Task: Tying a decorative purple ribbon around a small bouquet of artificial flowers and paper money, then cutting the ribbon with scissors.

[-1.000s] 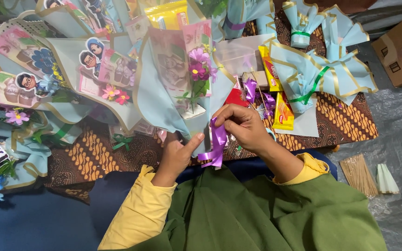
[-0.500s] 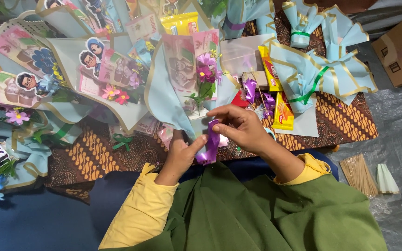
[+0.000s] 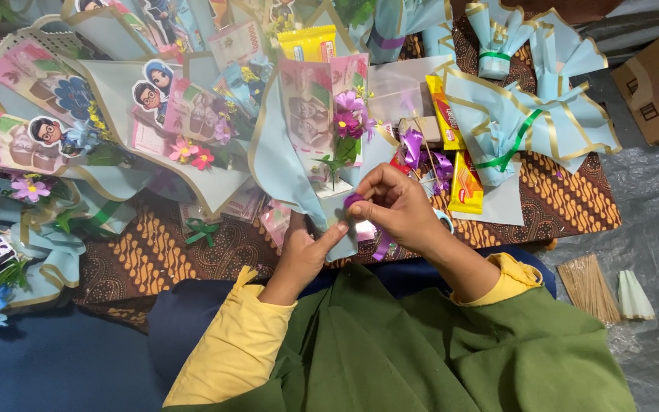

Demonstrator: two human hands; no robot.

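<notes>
Fingers of my right hand (image 3: 398,207) pinch together on a purple ribbon (image 3: 354,201), thumb and forefinger closed on its curled end, while a loose tail of it hangs below my palm. I see my left hand (image 3: 304,250) gripping the narrow stem of a light blue paper bouquet (image 3: 299,145), its fingers wrapped round the wrap and the thumb stretched up to touch the paper just beside the ribbon. The ribbon sits at the foot of that bouquet, right at the front edge of the brown patterned cloth (image 3: 566,202). Inside the wrap I make out pink printed slips and purple flowers (image 3: 348,122). Yellow snack packets (image 3: 465,183) lie just right of my hand, and near them a blue cone tied with green ribbon (image 3: 506,141). Wooden skewers (image 3: 587,286) lie well apart on the grey sheet.
</notes>
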